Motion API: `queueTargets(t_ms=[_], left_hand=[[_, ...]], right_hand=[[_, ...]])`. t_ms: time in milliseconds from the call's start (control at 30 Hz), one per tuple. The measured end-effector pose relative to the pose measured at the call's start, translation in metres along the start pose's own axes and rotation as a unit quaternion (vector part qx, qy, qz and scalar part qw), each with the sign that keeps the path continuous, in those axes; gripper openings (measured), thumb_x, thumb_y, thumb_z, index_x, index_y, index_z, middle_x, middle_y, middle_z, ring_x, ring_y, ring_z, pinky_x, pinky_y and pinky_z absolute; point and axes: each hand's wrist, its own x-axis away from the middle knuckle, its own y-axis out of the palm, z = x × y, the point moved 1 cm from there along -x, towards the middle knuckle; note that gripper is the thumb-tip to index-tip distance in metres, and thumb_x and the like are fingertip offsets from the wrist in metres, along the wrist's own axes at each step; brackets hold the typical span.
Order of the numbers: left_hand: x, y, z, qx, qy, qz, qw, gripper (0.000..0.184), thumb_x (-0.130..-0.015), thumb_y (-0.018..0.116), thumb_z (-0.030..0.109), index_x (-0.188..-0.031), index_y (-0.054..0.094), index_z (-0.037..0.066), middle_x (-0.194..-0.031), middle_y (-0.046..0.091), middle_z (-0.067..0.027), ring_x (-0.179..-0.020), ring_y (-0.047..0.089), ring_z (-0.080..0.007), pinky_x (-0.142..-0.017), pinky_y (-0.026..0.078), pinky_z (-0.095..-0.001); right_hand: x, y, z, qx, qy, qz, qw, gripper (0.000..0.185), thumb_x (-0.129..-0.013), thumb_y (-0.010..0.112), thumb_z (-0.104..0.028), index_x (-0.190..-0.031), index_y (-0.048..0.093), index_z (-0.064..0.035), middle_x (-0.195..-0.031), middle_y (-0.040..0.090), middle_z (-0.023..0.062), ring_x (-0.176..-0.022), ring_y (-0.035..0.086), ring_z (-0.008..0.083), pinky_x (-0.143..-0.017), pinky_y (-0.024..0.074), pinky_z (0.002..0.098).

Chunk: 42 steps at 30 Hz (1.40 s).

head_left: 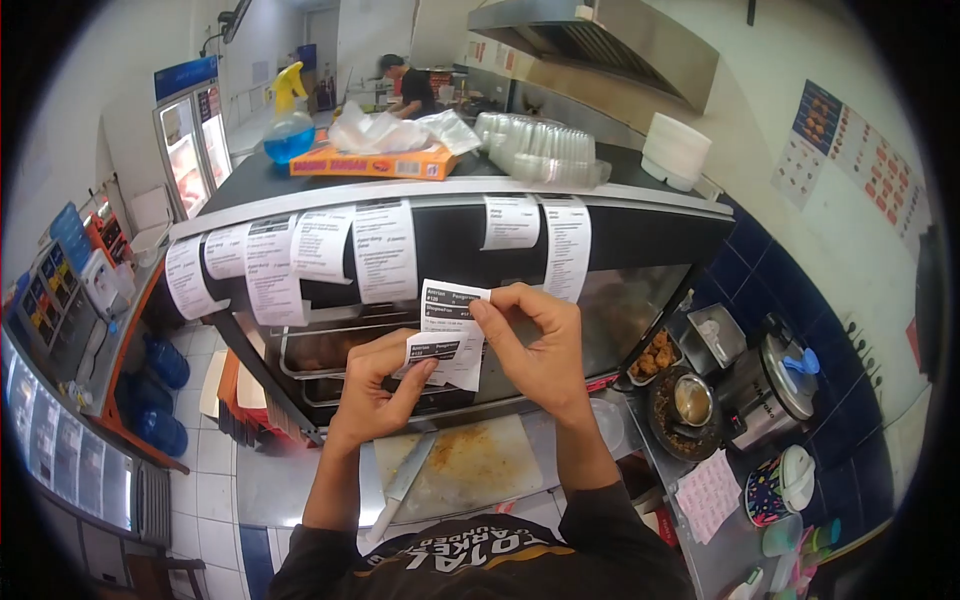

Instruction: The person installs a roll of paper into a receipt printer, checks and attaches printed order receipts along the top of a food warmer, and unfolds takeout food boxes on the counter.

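Observation:
Both hands are raised in front of the dark warming cabinet. My left hand (pixel 385 385) pinches a small printed receipt (pixel 433 347) between thumb and fingers. A longer printed receipt (pixel 455 312) stands behind it, its upper right corner pinched by my right hand (pixel 537 345). The two papers overlap between the hands. More printed receipts (pixel 386 250) hang in a row from the cabinet's top edge (pixel 450 190), several at the left and two at the right.
Below the hands, a knife (pixel 408 470) lies on a stained cutting board (pixel 510 450). A spray bottle (pixel 289 130), an orange box (pixel 370 163) and clear plastic lids (pixel 540 145) stand on the cabinet. Fried food (pixel 655 356) and a cooker (pixel 770 385) are at the right. A person (pixel 410 88) is in the background.

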Motion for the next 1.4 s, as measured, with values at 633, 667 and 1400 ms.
queueTargets(t_ms=[633,667,1400], left_hand=[[-0.016,0.064,-0.014,0.059,-0.062,-0.04,0.996,0.014,-0.091,0.065,-0.002,-0.102,0.073,-0.007,-0.088,0.072,-0.0147,-0.072,0.064,-0.0169,-0.066,0.048,-0.0286],[-0.013,0.065,-0.016,0.058,-0.06,-0.039,0.996,0.014,-0.091,0.065,-0.002,-0.102,0.073,-0.007,-0.088,0.072,-0.0147,-0.072,0.064,-0.0169,-0.066,0.048,-0.0286],[0.005,0.054,-0.034,0.057,-0.128,0.01,0.99,0.013,-0.092,0.066,-0.001,-0.1,0.074,-0.007,-0.086,0.073,-0.0124,-0.072,0.064,-0.0129,-0.066,0.048,-0.0272]], right_hand=[[-0.079,-0.047,0.03,0.394,-0.259,0.128,0.872,0.018,-0.087,0.078,-0.019,-0.102,0.075,-0.009,-0.096,0.063,0.0031,-0.087,0.06,0.0229,-0.074,0.0468,0.0376],[-0.082,-0.046,0.032,0.393,-0.261,0.129,0.872,0.018,-0.087,0.078,-0.019,-0.102,0.075,-0.009,-0.096,0.063,0.0031,-0.087,0.06,0.0229,-0.074,0.0468,0.0376],[-0.084,-0.048,0.032,0.43,-0.252,0.073,0.864,0.031,-0.081,0.082,-0.019,-0.108,0.074,-0.0084,-0.103,0.065,0.0032,-0.096,0.06,0.0244,-0.08,0.0449,0.0384]])
